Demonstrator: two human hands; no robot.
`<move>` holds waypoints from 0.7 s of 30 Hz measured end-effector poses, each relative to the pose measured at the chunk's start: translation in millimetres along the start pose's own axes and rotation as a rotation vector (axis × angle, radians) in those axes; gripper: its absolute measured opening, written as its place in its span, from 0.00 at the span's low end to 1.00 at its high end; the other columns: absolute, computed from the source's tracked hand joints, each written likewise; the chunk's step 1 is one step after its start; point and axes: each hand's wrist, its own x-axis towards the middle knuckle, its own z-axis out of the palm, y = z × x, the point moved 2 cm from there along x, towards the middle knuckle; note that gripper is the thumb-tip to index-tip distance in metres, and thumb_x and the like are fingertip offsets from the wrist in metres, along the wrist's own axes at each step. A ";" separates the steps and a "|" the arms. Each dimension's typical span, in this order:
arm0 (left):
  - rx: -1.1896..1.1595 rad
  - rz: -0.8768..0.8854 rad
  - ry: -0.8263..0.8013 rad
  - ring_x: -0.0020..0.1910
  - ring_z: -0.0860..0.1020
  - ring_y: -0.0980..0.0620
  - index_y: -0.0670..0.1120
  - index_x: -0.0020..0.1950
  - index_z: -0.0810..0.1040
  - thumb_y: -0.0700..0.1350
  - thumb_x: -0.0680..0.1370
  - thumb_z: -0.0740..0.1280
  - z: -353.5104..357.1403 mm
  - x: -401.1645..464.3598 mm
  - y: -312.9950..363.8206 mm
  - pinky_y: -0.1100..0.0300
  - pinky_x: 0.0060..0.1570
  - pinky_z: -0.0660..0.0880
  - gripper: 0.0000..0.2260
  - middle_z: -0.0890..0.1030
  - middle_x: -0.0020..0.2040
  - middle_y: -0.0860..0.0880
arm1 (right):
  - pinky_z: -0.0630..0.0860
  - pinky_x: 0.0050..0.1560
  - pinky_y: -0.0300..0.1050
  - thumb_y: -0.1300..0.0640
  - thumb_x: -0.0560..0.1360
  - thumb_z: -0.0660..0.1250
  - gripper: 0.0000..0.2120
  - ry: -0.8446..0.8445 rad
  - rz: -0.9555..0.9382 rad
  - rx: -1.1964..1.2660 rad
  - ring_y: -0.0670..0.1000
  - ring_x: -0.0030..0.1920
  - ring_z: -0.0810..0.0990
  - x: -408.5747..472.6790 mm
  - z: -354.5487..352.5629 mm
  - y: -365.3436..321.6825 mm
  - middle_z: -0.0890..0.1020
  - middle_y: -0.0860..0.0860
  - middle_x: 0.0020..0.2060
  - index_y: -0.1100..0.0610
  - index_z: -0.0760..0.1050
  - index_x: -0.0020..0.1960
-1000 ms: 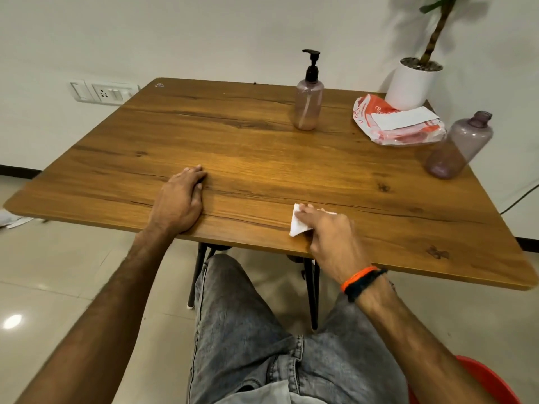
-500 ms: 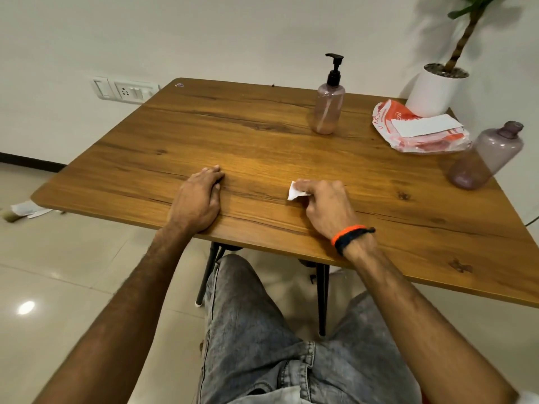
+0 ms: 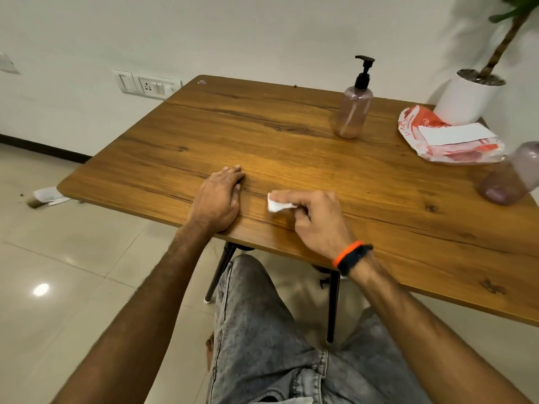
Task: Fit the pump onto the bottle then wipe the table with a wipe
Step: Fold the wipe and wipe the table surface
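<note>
Gripping the wipe (image 3: 277, 205) further left now — right hand (image 3: 315, 221); left hand (image 3: 217, 199) flat, unmoved.

One camera sits on the person's head. It looks forward and down, close over the table (image 3: 291, 147), toward 12 o'clock.

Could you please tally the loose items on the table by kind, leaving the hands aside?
Bottles: 2, pump bottle and capless bottle
Wipes: 1, wipe in the right hand
Wipe packs: 1, pack
Plant pots: 1, pot
Total: 5
</note>
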 end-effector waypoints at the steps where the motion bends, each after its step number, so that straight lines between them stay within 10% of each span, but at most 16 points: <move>1: 0.002 0.000 0.000 0.75 0.64 0.47 0.44 0.72 0.70 0.43 0.82 0.57 0.2 0.1 0.2 0.48 0.75 0.58 0.18 0.69 0.74 0.46 | 0.62 0.66 0.26 0.73 0.71 0.58 0.24 0.027 0.019 -0.059 0.40 0.63 0.74 14.0 2.4 4.3 0.81 0.47 0.59 0.53 0.81 0.59; 5: 0.001 -0.008 0.006 0.75 0.64 0.48 0.44 0.72 0.70 0.43 0.82 0.57 -0.3 0.2 -1.0 0.49 0.75 0.58 0.18 0.69 0.74 0.46 | 0.67 0.70 0.47 0.69 0.74 0.59 0.24 -0.120 0.018 -0.282 0.53 0.67 0.73 44.6 29.0 14.0 0.78 0.52 0.65 0.52 0.77 0.65; 15: 0.000 0.013 0.018 0.75 0.64 0.46 0.42 0.71 0.71 0.42 0.81 0.57 0.5 1.1 -4.3 0.49 0.75 0.58 0.18 0.70 0.74 0.45 | 0.70 0.68 0.43 0.74 0.71 0.62 0.24 -0.362 -0.410 -0.081 0.45 0.65 0.75 -40.5 43.9 -24.0 0.79 0.51 0.63 0.57 0.79 0.62; 21: 0.013 -0.001 0.002 0.75 0.63 0.47 0.44 0.72 0.70 0.43 0.82 0.57 2.9 0.2 -5.9 0.49 0.76 0.57 0.19 0.68 0.75 0.46 | 0.76 0.58 0.37 0.72 0.74 0.61 0.22 -0.110 -0.044 0.406 0.37 0.58 0.78 -19.5 14.0 -5.7 0.83 0.45 0.56 0.50 0.82 0.57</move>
